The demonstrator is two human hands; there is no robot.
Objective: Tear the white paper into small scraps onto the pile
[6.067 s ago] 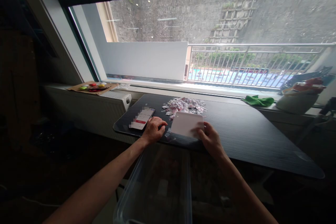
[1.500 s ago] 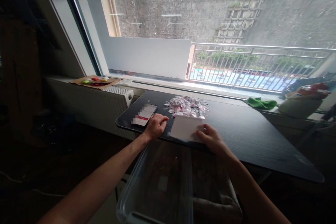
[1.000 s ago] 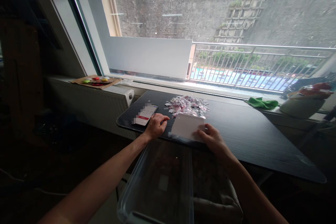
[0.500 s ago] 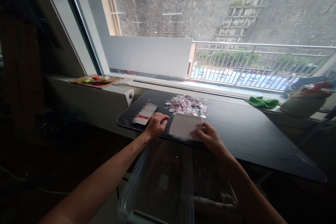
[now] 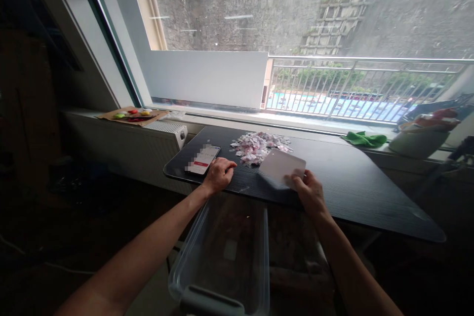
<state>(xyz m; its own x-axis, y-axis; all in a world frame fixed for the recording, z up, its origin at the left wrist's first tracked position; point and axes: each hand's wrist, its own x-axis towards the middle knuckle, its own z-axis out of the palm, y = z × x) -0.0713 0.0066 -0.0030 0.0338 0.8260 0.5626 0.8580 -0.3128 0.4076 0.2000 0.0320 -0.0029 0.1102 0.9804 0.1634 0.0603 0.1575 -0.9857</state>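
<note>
My right hand point(image 5: 310, 192) grips a flat white scraper point(image 5: 283, 164) by its right end, thumb on top. The scraper has rounded corners and a small hole, and is tilted above the black table point(image 5: 355, 182), its lower edge smeared by motion. Just beyond it lies a heap of small white and pink paper packets point(image 5: 255, 147). My left hand point(image 5: 219, 175) rests at the table's front edge with its fingers curled in, and I see nothing in them. Beside that hand lies a phone point(image 5: 205, 160) with a lit screen.
Below the table's front edge stands a clear plastic bin point(image 5: 266, 256) with a grey handle. A green cloth point(image 5: 365, 139) and a pale container point(image 5: 420, 143) sit along the window sill. On the left, a radiator point(image 5: 148, 158) supports cardboard with colourful items point(image 5: 134, 113).
My right hand has moved the scraper to the right, away from my left hand, and tilted it. The left hand stays nearly where it was.
</note>
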